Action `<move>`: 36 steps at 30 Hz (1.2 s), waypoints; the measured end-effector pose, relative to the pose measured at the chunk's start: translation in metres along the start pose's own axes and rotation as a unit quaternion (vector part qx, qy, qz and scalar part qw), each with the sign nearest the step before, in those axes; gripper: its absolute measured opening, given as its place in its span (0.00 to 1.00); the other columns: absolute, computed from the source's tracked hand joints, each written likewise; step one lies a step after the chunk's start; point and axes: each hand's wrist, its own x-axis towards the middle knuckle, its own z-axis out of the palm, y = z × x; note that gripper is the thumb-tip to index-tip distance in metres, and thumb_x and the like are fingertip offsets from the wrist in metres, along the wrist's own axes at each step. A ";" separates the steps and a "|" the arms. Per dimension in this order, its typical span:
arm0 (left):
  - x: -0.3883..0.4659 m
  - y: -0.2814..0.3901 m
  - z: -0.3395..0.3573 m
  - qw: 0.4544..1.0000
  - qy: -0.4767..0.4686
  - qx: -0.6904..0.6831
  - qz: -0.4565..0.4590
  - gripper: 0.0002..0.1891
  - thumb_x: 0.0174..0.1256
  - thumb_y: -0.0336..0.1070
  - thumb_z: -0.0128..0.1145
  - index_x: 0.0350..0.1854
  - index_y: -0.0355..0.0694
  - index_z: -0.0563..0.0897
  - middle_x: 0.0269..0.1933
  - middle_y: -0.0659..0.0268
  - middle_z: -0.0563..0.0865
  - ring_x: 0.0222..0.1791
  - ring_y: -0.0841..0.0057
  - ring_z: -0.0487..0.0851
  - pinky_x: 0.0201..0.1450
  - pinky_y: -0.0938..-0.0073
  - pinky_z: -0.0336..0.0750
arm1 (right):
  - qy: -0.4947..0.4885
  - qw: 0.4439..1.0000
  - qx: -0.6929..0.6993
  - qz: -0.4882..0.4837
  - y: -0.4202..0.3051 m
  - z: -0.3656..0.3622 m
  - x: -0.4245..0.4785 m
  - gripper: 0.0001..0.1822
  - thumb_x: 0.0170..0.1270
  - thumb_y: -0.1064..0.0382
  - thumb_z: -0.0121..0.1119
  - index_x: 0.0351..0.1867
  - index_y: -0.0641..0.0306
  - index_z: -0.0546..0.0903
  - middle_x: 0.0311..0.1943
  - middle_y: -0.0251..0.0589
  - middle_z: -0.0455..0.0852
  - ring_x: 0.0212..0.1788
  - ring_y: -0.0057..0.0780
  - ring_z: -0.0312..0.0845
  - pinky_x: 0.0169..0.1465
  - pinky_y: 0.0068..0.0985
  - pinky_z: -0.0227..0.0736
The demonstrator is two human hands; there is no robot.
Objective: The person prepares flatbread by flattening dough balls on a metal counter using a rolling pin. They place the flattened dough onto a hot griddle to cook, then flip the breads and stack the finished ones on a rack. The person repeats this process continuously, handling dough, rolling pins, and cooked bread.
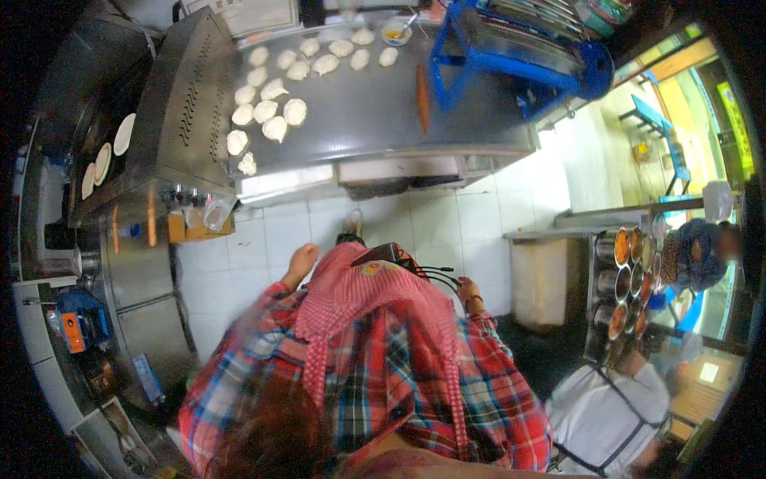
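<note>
My left hand hangs over the tiled floor beside the pink checked apron, its fingers loosely curled and nothing visible in it. On the apron's other side is my right hand, with a bracelet at the wrist. Black cables run from a dark device at the apron to this hand; whether the fingers grip them is unclear. Ahead of me stands a steel worktable bearing several pale dough pieces. A wooden rolling pin and a bowl of yellow liquid lie farther right on it.
A steel oven or griddle unit stands left, with flat dough rounds beside it. A blue metal frame occupies the worktable's right end. Food-filled steel pots line a counter at right. A person in white and another person are nearby.
</note>
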 end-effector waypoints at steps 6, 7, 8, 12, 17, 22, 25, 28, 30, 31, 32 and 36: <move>0.053 0.024 -0.027 0.996 0.056 0.051 0.046 0.13 0.63 0.41 0.47 0.37 0.36 0.79 0.34 0.54 0.82 0.36 0.59 0.79 0.40 0.64 0.72 | -0.039 0.988 -0.150 0.003 -0.060 -0.021 0.032 0.19 0.57 0.52 0.53 0.43 0.63 0.80 0.43 0.49 0.82 0.44 0.46 0.77 0.46 0.37 0.73; 0.070 0.041 -0.034 0.994 0.055 0.071 0.070 0.13 0.63 0.40 0.47 0.37 0.35 0.79 0.36 0.53 0.81 0.38 0.58 0.79 0.41 0.63 0.72 | -0.064 0.956 -0.280 -0.054 -0.034 -0.020 0.052 0.19 0.57 0.51 0.53 0.43 0.63 0.79 0.42 0.51 0.82 0.43 0.48 0.77 0.45 0.37 0.73; 0.085 0.040 -0.041 0.996 0.063 0.001 0.056 0.13 0.64 0.39 0.46 0.37 0.36 0.79 0.39 0.51 0.81 0.41 0.55 0.78 0.43 0.61 0.71 | -0.054 0.979 -0.196 -0.031 -0.053 -0.020 0.055 0.17 0.55 0.55 0.55 0.42 0.63 0.80 0.40 0.48 0.83 0.40 0.46 0.79 0.44 0.36 0.75; 0.155 0.105 -0.087 0.968 0.137 0.131 0.166 0.13 0.64 0.39 0.48 0.44 0.37 0.78 0.41 0.53 0.80 0.42 0.56 0.78 0.45 0.61 0.71 | -0.026 0.997 0.015 0.068 -0.149 -0.028 0.036 0.13 0.54 0.64 0.55 0.41 0.62 0.80 0.38 0.40 0.84 0.38 0.36 0.80 0.41 0.31 0.77; 0.254 0.184 -0.167 0.943 0.255 0.090 0.193 0.17 0.62 0.40 0.52 0.50 0.35 0.75 0.47 0.52 0.78 0.48 0.57 0.76 0.52 0.63 0.69 | -0.003 0.991 0.129 0.033 -0.086 -0.023 0.099 0.15 0.59 0.56 0.57 0.44 0.60 0.79 0.30 0.39 0.84 0.30 0.29 0.79 0.36 0.28 0.75; 0.351 0.172 -0.238 0.908 0.366 0.190 0.072 0.31 0.54 0.45 0.60 0.59 0.37 0.68 0.62 0.46 0.67 0.62 0.53 0.64 0.64 0.63 0.60 | -0.025 0.993 0.117 -0.008 -0.203 -0.043 0.084 0.14 0.58 0.65 0.57 0.46 0.63 0.76 0.28 0.37 0.82 0.31 0.23 0.76 0.33 0.24 0.73; 0.395 0.168 -0.250 0.910 0.275 0.295 0.090 0.33 0.52 0.45 0.62 0.62 0.43 0.68 0.63 0.45 0.64 0.63 0.50 0.63 0.64 0.61 0.60 | -0.023 0.998 0.017 0.047 -0.245 -0.062 0.061 0.15 0.58 0.69 0.56 0.47 0.69 0.74 0.29 0.37 0.81 0.35 0.22 0.77 0.34 0.20 0.72; 0.419 0.169 -0.258 0.922 0.202 0.328 0.044 0.32 0.50 0.45 0.63 0.61 0.46 0.69 0.63 0.49 0.66 0.62 0.48 0.65 0.60 0.61 0.64 | 0.001 1.000 0.016 0.014 -0.251 -0.074 0.050 0.16 0.58 0.70 0.53 0.48 0.69 0.73 0.28 0.37 0.80 0.35 0.23 0.77 0.38 0.19 0.72; 0.431 0.156 -0.266 0.922 0.215 0.321 0.034 0.28 0.51 0.41 0.62 0.57 0.44 0.73 0.58 0.54 0.74 0.56 0.53 0.73 0.55 0.63 0.70 | -0.006 0.999 0.043 0.019 -0.244 -0.086 0.050 0.16 0.58 0.71 0.53 0.49 0.69 0.73 0.28 0.36 0.80 0.36 0.23 0.77 0.38 0.19 0.72; 0.437 0.147 -0.271 0.935 0.234 0.265 0.027 0.26 0.51 0.40 0.61 0.56 0.43 0.74 0.55 0.54 0.76 0.53 0.55 0.75 0.54 0.63 0.70 | -0.011 0.999 0.047 0.012 -0.238 -0.090 0.052 0.17 0.57 0.72 0.52 0.50 0.69 0.73 0.29 0.36 0.81 0.35 0.24 0.77 0.39 0.19 0.72; 0.443 0.138 -0.277 0.944 0.254 0.209 0.019 0.25 0.51 0.38 0.61 0.55 0.42 0.75 0.52 0.54 0.79 0.51 0.58 0.77 0.53 0.64 0.71 | -0.017 0.999 0.051 0.005 -0.231 -0.095 0.054 0.18 0.56 0.73 0.52 0.50 0.69 0.73 0.29 0.36 0.81 0.35 0.24 0.77 0.39 0.19 0.72; 0.444 0.137 -0.298 0.948 0.289 0.134 0.010 0.19 0.51 0.37 0.62 0.48 0.39 0.80 0.43 0.55 0.84 0.42 0.63 0.81 0.47 0.69 0.73 | -0.010 0.993 0.104 0.052 -0.180 -0.095 0.080 0.20 0.55 0.74 0.53 0.52 0.66 0.73 0.32 0.37 0.83 0.35 0.25 0.78 0.38 0.22 0.73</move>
